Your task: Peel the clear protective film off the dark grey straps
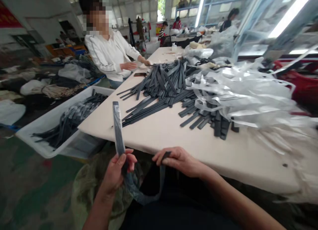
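Note:
A long dark grey fabric strip [144, 198] hangs in a loop between my two hands, just off the table's near edge. My left hand [115, 170] is closed around it, and a stiff length sticks up above the fingers with a whitish sheen along it. Its other end is pinched in my right hand [177, 160], where a short dark tip pokes out past the thumb. Beyond my hands, a heap of similar grey strips [164, 81] lies fanned out over the pale table [149, 134].
A white plastic bin [47, 152] with more grey strips stands left of the table. Clear plastic bags [238, 94] cover the table's right side. Across the table's left edge a co-worker in white [111, 54] reaches toward the heap. A greenish sack [86, 193] sits below my left hand.

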`<state>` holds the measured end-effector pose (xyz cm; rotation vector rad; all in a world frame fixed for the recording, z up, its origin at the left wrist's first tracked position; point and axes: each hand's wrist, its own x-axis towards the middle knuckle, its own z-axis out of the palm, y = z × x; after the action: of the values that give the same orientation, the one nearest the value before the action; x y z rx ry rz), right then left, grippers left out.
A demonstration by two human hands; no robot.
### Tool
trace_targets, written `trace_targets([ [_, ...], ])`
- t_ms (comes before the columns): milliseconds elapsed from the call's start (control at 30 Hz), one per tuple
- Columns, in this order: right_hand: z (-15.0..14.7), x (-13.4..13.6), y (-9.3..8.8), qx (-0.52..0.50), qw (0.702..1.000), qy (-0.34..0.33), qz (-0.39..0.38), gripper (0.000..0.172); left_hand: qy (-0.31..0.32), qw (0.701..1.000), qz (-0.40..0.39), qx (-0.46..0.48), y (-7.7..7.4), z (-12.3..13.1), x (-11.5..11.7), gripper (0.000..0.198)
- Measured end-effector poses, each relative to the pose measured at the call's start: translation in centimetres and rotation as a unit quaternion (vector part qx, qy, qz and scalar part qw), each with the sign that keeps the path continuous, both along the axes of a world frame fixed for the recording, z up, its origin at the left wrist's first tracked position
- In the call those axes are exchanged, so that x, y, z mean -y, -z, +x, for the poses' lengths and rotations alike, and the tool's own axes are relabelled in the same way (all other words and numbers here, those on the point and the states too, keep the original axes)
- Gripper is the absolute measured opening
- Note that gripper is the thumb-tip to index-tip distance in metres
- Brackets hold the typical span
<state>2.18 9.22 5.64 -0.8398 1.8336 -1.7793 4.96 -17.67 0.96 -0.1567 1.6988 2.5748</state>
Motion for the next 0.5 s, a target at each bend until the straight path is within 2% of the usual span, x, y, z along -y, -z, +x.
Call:
trace_targets([
  [133, -2.4, -1.6, -0.8, 0.05, 0.992, 0.083, -0.085, 0.03, 0.184, 0.981, -0.049, 0.041, 1.3, 1.0, -1.5, 0.033],
  [267, -4.0, -2.4, -0.9, 0.061, 0.974, 0.13, -0.177, 0.029, 0.305, 0.947, -0.084, 0.062, 1.6, 1.1, -2.9, 0.035],
  [400, -4.7, -2.7, -1.0, 0.063, 0.958, 0.156, -0.233, 0.026, 0.358, 0.922, -0.127, 0.072, 1.3, 1.0, -4.1, 0.032],
  [500, -4.5, -2.5, -1.1, 0.035, 0.962, 0.183, -0.201, 0.026, 0.312, 0.937, -0.152, 0.037, 0.7, 0.4, -5.1, 0.035],
])
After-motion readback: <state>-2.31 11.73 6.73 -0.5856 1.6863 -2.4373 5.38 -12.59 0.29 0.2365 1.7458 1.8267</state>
